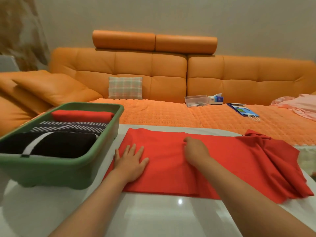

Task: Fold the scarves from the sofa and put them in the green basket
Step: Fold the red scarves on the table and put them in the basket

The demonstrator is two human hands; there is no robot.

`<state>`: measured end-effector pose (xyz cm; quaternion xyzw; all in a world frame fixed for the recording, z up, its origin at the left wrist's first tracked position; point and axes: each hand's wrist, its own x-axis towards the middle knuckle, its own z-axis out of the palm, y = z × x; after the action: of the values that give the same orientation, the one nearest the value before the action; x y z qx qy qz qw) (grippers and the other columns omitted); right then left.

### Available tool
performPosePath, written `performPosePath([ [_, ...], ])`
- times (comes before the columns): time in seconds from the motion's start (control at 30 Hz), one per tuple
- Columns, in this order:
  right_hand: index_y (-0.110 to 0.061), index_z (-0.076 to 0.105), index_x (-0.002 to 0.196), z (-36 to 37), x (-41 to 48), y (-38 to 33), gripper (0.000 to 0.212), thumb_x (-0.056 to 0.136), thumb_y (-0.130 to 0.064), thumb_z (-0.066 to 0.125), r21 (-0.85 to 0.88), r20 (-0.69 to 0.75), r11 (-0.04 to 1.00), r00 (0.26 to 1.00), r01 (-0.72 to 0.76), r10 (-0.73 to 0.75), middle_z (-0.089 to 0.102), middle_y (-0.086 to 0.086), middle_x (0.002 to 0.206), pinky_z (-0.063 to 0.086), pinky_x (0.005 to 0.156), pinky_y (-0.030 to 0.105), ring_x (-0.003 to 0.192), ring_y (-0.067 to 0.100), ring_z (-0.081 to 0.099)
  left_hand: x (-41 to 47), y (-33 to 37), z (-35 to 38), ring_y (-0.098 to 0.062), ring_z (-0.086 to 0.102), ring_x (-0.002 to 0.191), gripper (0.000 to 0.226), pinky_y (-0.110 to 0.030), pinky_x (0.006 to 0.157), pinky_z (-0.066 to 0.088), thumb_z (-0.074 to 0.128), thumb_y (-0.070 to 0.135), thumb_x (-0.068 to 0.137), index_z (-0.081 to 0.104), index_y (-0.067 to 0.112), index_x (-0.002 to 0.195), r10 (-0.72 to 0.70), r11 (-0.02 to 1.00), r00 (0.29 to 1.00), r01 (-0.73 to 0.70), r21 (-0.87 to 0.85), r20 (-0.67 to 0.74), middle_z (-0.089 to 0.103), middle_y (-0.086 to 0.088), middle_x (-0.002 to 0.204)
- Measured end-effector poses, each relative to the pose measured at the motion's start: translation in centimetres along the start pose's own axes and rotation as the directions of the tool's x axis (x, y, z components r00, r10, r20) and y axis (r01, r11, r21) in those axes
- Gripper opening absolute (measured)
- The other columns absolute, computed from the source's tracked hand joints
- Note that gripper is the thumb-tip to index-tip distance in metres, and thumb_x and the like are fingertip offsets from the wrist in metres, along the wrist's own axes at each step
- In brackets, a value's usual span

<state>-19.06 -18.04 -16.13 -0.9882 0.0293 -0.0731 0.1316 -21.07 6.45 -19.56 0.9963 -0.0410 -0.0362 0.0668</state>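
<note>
The scarf (pixel 164 161) lies on the table (pixel 153 218), basket (pixel 51 170) at its 9 o'clock. The left hand (pixel 130 162) presses it flat, fingers (pixel 133 149) straight; the right hand (pixel 195 151) pinches its fold, fingers curled.

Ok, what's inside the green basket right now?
The green basket holds three folded scarves side by side: a red scarf farthest, a dark striped scarf in the middle, a black scarf with a white band nearest. Anything beneath them is covered.
</note>
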Motion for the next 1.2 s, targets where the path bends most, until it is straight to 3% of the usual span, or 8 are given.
performPosePath([
  [0.1, -0.015, 0.049, 0.132, 0.9, -1.7, 0.2, 0.037, 0.096, -0.013, 0.038, -0.155, 0.043, 0.987, 0.999, 0.04, -0.033, 0.05, 0.013, 0.126, 0.048, 0.09, 0.043, 0.112, 0.037, 0.059, -0.6, -0.6, -0.4, -0.02, -0.001, 0.153, 0.065, -0.053, 0.121, -0.002, 0.022, 0.06, 0.1, 0.006, 0.036, 0.157, 0.019, 0.999, 0.999, -0.02, -0.034, -0.034, 0.002, 0.0, 0.166],
  [0.23, -0.024, 0.051, 0.136, 1.1, -3.7, -1.2, 0.04, 0.097, -0.029, 0.044, -0.265, -0.094, 0.951, 0.977, 0.159, -0.19, 0.047, 0.008, 0.134, 0.04, 0.096, 0.04, 0.122, 0.03, 0.047, -1.9, -1.6, -0.9, -0.025, 0.0, 0.152, 0.061, -0.052, 0.12, 0.008, 0.021, 0.054, 0.102, 0.009, 0.033, 0.158, -0.027, 1.0, 1.0, 0.027, 0.003, -0.015, 0.003, -0.005, 0.166],
  [0.37, -0.029, 0.018, 0.158, 2.6, -7.0, -2.3, 0.06, 0.103, -0.05, 0.029, -0.127, 0.229, 0.975, 0.962, 0.182, -0.15, 0.007, 0.011, 0.166, 0.011, 0.122, 0.045, 0.153, 0.028, 0.006, -2.9, -2.3, -1.2, -0.034, 0.025, 0.141, 0.047, -0.049, 0.111, 0.03, 0.026, 0.033, 0.102, 0.033, 0.025, 0.148, -0.106, 0.994, 0.993, 0.104, -0.044, -0.059, 0.024, -0.014, 0.156],
  [0.47, -0.03, 0.004, 0.16, 2.9, -8.2, -1.7, 0.067, 0.102, -0.058, 0.024, -0.07, 0.293, 0.992, 0.952, 0.108, -0.083, -0.007, 0.011, 0.167, -0.002, 0.124, 0.044, 0.154, 0.026, -0.008, -3.2, -2.2, -1.7, -0.032, 0.036, 0.127, 0.038, -0.047, 0.101, 0.039, 0.031, 0.018, 0.096, 0.043, 0.018, 0.132, -0.175, 0.984, 0.981, 0.17, -0.06, -0.088, 0.042, -0.011, 0.136],
  [0.83, -0.021, 0.001, 0.16, 2.8, -8.7, -1.8, 0.085, 0.096, -0.07, 0.025, -0.07, 0.266, 0.997, 0.964, 0.038, -0.019, -0.011, 0.016, 0.165, -0.007, 0.123, 0.044, 0.153, 0.029, -0.011, -1.1, 0.6, -6.0, -0.032, 0.061, 0.112, 0.031, -0.039, 0.085, 0.052, 0.05, 0.008, 0.09, 0.059, 0.006, 0.12, -0.242, 0.967, 0.956, 0.224, -0.12, -0.169, 0.062, -0.013, 0.122],
  [0.97, -0.018, 0.002, 0.16, 3.3, -8.7, -4.9, 0.086, 0.096, -0.068, 0.027, 0.016, 0.328, 0.996, 0.941, 0.088, -0.088, -0.011, 0.017, 0.165, -0.008, 0.123, 0.044, 0.153, 0.03, -0.012, -1.1, 3.4, -9.0, -0.031, 0.059, 0.118, 0.061, -0.039, 0.081, 0.051, 0.045, 0.009, 0.095, 0.024, -0.002, 0.151, -0.22, 0.973, 0.913, 0.231, -0.008, -0.342, 0.048, -0.013, 0.143],
  [1.03, -0.016, 0.005, 0.16, 3.5, -8.5, -6.4, 0.081, 0.099, -0.064, 0.028, 0.103, 0.353, 0.988, 0.925, 0.111, -0.14, -0.007, 0.017, 0.165, -0.004, 0.123, 0.044, 0.153, 0.031, -0.008, -1.1, 4.5, -9.8, -0.031, 0.061, 0.113, 0.07, -0.038, 0.075, 0.048, 0.045, 0.008, 0.095, 0.01, -0.005, 0.154, -0.189, 0.982, 0.913, 0.181, -0.057, -0.36, 0.055, -0.012, 0.136],
  [1.2, -0.005, 0.031, 0.153, 0.3, -7.5, -5.4, 0.054, 0.103, -0.021, 0.044, 0.543, 0.175, 0.838, 0.968, 0.059, -0.181, 0.034, 0.014, 0.158, 0.023, 0.113, 0.026, 0.145, 0.024, 0.033, -1.9, 7.6, -11.3, -0.033, 0.049, 0.13, 0.055, -0.038, 0.102, 0.042, 0.045, 0.0, 0.089, 0.049, 0.011, 0.143, -0.054, 0.909, 0.957, -0.071, -0.41, -0.285, 0.051, -0.014, 0.144],
])
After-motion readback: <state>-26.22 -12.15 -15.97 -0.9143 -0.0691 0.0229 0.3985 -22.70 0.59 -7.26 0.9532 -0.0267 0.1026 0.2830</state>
